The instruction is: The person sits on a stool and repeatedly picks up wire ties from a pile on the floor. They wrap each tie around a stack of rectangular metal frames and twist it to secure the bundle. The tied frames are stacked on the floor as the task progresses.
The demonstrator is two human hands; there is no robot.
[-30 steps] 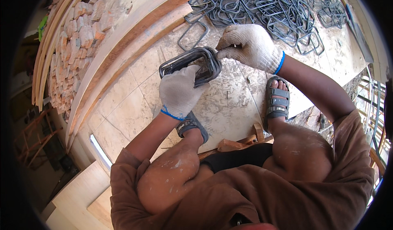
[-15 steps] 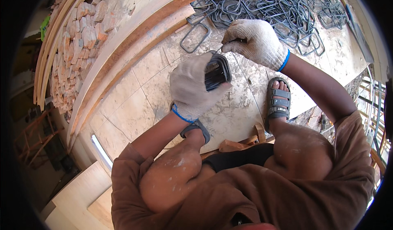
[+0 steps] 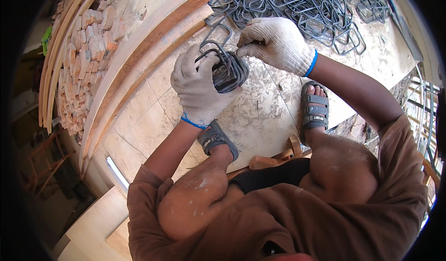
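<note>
My left hand (image 3: 197,86), in a pale knitted glove with blue trim, is closed round a bundle of dark square steel stirrups (image 3: 232,72). Its thumb lies along the near side of the bundle, while one loop fans out at the top by the fingers. My right hand (image 3: 281,45), gloved the same way, pinches a thin wire at the bundle's upper right edge. Most of that wire is hidden by the fingers. Just beyond both hands lies a large tangled heap of loose stirrups (image 3: 297,5).
Curved wooden boards (image 3: 139,66) run along the left, with stacked broken bricks (image 3: 86,61) behind them. A smaller heap of stirrups (image 3: 374,7) lies far right. Wood offcuts (image 3: 274,161) rest between my sandalled feet on the pale, stained tiles (image 3: 260,121).
Both hands have shifted a little left, the bundle with them. Its stirrups have turned and spread, with a loop now standing out at the top beside my left fingers.
</note>
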